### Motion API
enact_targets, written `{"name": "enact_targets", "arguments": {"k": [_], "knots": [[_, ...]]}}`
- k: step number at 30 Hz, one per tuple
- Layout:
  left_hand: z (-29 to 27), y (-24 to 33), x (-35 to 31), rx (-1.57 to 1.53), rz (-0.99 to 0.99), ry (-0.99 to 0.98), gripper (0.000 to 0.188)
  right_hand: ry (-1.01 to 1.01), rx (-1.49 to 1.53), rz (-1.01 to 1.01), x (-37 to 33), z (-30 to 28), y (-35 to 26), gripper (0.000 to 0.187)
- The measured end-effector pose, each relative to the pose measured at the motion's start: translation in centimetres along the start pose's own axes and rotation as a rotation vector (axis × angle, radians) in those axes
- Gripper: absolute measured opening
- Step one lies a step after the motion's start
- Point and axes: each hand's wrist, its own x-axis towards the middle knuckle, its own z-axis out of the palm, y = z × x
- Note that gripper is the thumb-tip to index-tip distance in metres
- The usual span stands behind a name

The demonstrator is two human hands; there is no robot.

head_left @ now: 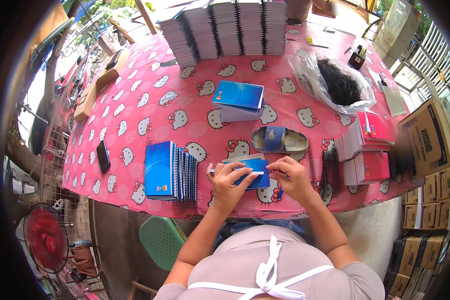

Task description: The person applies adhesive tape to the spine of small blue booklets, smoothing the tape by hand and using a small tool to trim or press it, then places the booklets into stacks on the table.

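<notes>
Just in front of me on the table, my left hand is closed on a thin notebook, whose white page edge shows between thumb and fingers. Under it lies a blue notebook cover with a row of punched holes along the sheet behind. To its right, my right hand pinches thumb and fingertips together by the notebook's end; anything between them is too small to make out. A blue slipper lies just beyond. Left of my hands stands a stack of spiral-bound blue notebooks.
A pile of blue-covered pads sits mid-table. Pink notebooks are stacked at right beside black spiral coils. Farther back are a plastic bag of black coils and tall spiral-bound stacks. A phone lies at left.
</notes>
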Motion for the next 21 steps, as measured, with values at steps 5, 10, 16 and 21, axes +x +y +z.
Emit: {"name": "enact_targets", "arguments": {"k": [5,10,16,21], "knots": [[0.4,-0.4,-0.3,-0.078,-0.035,0.016,0.018,-0.089,-0.011,-0.082,1.1,-0.1,0.1,0.016],[0.3,-0.3,-0.2,-0.034,-0.023,0.021,0.019,-0.294,0.116,0.222,1.9,-0.5,-0.4,0.019],[0.3,-0.3,-0.3,0.007,-0.014,0.015,0.02,-0.155,-0.305,-0.097,1.6,0.7,-1.2,0.019],[-0.1,-0.6,-0.6,-0.022,0.009,0.016,0.021,-0.216,-0.42,-0.16,1.8,0.7,0.5,0.026]]}}
